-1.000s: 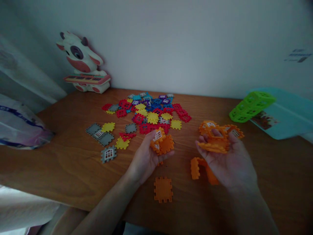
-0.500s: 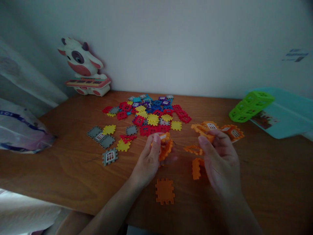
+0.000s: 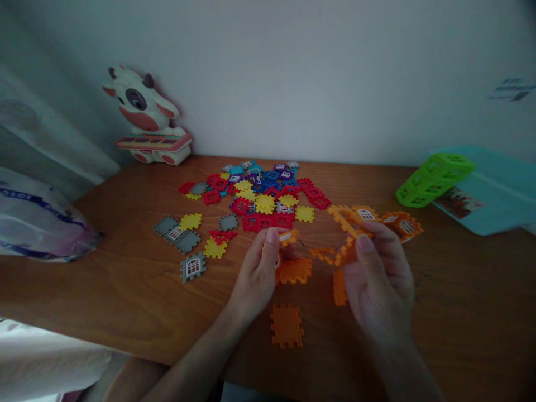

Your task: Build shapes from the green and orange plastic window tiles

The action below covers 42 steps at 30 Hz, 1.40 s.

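Note:
My left hand (image 3: pixel 256 269) is closed on several joined orange building tiles (image 3: pixel 295 270), one with a white window. To its right, my right hand (image 3: pixel 379 279) pinches another joined group of orange tiles (image 3: pixel 344 222); a white window shows on one of them. The two groups are apart. Just below my left hand, a square orange tile (image 3: pixel 287 326) with notched edges lies flat on the table. Another orange tile (image 3: pixel 339 287) stands partly hidden behind my right hand. Between the hands, a thin orange piece (image 3: pixel 322 254) is visible; what it rests on is unclear.
A pile of red, yellow, blue and grey tiles (image 3: pixel 264 204) lies mid-table, with grey tiles (image 3: pixel 193 267) to its left. At right, a green tile tower (image 3: pixel 435 180) leans on a turquoise bin (image 3: pixel 498 195). A cow toy keyboard (image 3: pixel 153 142) and plastic bag (image 3: pixel 42 223) stand left.
The tile group in my left hand has turned, so a flat orange face now shows. The group in my right hand has tilted, showing more of its lower tile. The view has shifted slightly.

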### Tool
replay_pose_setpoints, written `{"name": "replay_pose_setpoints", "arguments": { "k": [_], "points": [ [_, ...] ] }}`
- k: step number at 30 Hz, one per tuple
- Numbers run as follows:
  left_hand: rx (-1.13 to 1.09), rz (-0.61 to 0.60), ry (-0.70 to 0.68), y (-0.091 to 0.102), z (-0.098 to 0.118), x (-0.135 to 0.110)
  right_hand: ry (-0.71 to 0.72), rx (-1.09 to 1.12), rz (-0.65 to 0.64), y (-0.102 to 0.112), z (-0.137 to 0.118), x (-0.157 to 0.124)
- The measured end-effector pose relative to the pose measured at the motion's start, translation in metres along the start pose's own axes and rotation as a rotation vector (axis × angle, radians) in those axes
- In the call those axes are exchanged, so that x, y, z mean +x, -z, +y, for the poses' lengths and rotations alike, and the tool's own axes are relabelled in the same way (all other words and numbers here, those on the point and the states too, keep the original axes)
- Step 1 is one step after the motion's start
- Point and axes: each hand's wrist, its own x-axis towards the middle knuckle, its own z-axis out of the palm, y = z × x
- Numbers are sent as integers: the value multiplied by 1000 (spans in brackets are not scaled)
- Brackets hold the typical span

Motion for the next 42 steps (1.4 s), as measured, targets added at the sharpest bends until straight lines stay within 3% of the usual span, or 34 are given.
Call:
{"name": "replay_pose_setpoints", "arguments": {
  "k": [7,13,18,23,26,29,36,39,42],
  "points": [
    [30,52,-45,-1,3,0,39,-58,-8,-4,-9,-11],
    [-92,94,-78,-3,7,-2,115,-134,-83,-2,0,-15],
    [-160,119,-114,-4,11,-3,92,-138,73,-2,4,-15],
    [-212,141,-140,-3,10,-2,-47,-16,107,-7,1,-10],
    [-292,178,-78,-2,7,1,-110,59,91,-7,2,-6],
    [-500,215,73,-1,8,6,-174,126,74,-5,4,-2],
    [-780,283,305,4,11,19,-243,141,57,-4,5,1],
    [-765,281,296,4,9,19,-284,162,60,-4,8,1],
    [-602,248,170,4,8,14,-321,163,45,-3,10,-1]
  ]
}}
